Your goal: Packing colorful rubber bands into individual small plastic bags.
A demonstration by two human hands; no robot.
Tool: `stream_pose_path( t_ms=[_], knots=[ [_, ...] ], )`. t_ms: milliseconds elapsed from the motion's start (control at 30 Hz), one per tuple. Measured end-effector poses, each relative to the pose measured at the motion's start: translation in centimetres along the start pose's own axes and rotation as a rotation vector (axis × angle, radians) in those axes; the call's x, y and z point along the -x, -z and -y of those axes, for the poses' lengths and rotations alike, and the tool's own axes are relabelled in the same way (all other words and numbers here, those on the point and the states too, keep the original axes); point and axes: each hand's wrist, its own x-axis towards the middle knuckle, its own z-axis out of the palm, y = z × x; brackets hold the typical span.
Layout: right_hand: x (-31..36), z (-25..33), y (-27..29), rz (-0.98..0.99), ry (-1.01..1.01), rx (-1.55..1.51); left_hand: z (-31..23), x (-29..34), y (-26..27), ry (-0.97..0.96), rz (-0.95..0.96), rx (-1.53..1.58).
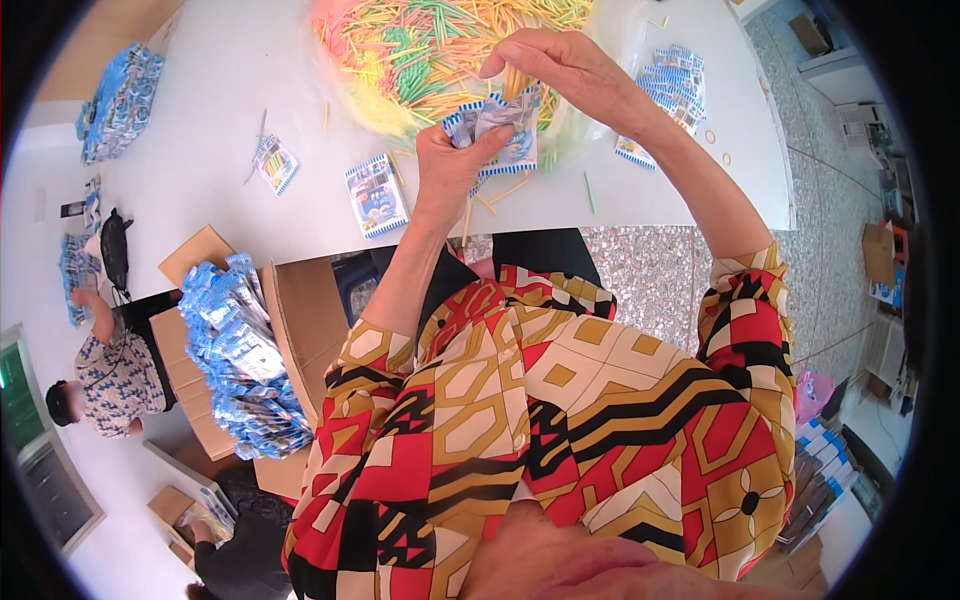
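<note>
My left hand point(455, 170) grips a blue-and-white packet point(515, 150) at the near edge of a big heap of sticks, its thumb across the front. Over the packet's top, my right hand point(570, 75) has its fingers curled round a few thin orange-yellow sticks point(516, 84), whose lower ends meet the packet. Beyond, thin pink, green, yellow and orange sticks point(410, 60) lie heaped on clear plastic sheeting point(335, 95). Another flat packet point(377, 196) lies left of my left hand. A pile of similar packets point(672, 85) lies beside my right forearm.
The white table point(240, 60) carries a small packet point(275, 163), a stack of packets point(122, 100), loose sticks point(590, 192) and rubber bands point(710, 136). A cardboard box point(290, 340) full of packets point(235, 340) stands at the near left. Two other people point(125, 370) are at the left.
</note>
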Motion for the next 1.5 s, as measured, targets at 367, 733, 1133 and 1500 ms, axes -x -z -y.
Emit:
stream_pose_path(
  t_ms=[367, 733, 1133, 1500],
  knots=[
    [1.3, 0.5, -1.2, -0.117, -0.054, -0.147, -0.5, 0.0, 0.4, 0.003, 0.028, 0.095],
    [6.4, -0.6, -1.5, -0.402, -0.134, -0.250, -0.2, 0.9, -0.4, 0.102, 0.062, 0.144],
    [17.6, -10.5, -0.8, -0.821, -0.424, 0.363, 1.4, 0.1, 1.6, 0.373, -0.167, 0.132],
    [16.1, -8.9, -1.8, -1.017, -0.307, 0.577, 0.2, 2.7, 1.8, 0.178, -0.051, 0.094]
  ],
)
